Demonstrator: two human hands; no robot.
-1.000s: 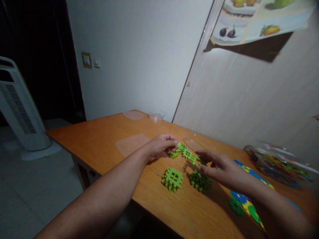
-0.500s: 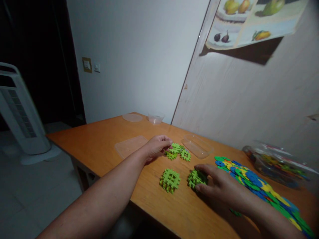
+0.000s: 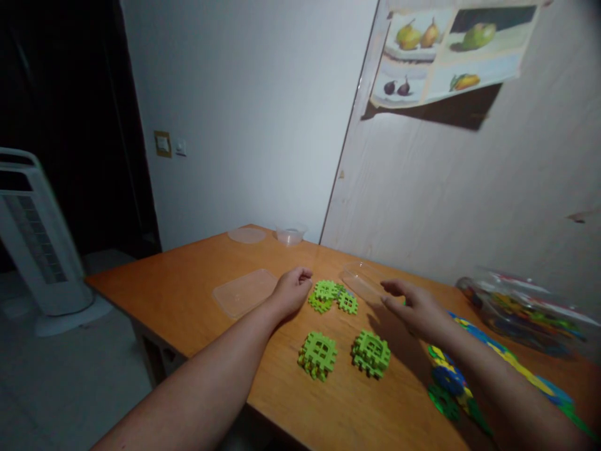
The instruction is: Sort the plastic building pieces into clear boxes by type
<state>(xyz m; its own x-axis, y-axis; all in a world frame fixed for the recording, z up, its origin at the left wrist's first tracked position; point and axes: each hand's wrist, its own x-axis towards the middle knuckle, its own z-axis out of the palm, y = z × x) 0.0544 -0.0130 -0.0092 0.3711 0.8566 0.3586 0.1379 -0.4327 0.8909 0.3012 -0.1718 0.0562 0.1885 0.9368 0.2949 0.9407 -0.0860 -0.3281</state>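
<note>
My left hand rests on the table just left of a small group of green plastic lattice pieces, its fingers curled together with nothing showing in them. My right hand hovers with thumb and fingers apart, close to the clear rectangular container, and holds nothing. In front of both hands sit two box-like builds of green interlocking squares: a left one and a right one. Another green square lies at the right of the group.
Flat coloured pieces are heaped under my right forearm. Behind them stands a clear bag of more pieces. A rectangular lid, a round lid and a clear bowl are on the wooden table, near the wall.
My right hand has let go of the right green build and moved up and away, with the build now covered by a square on top. My left hand has drawn back from the green group.
</note>
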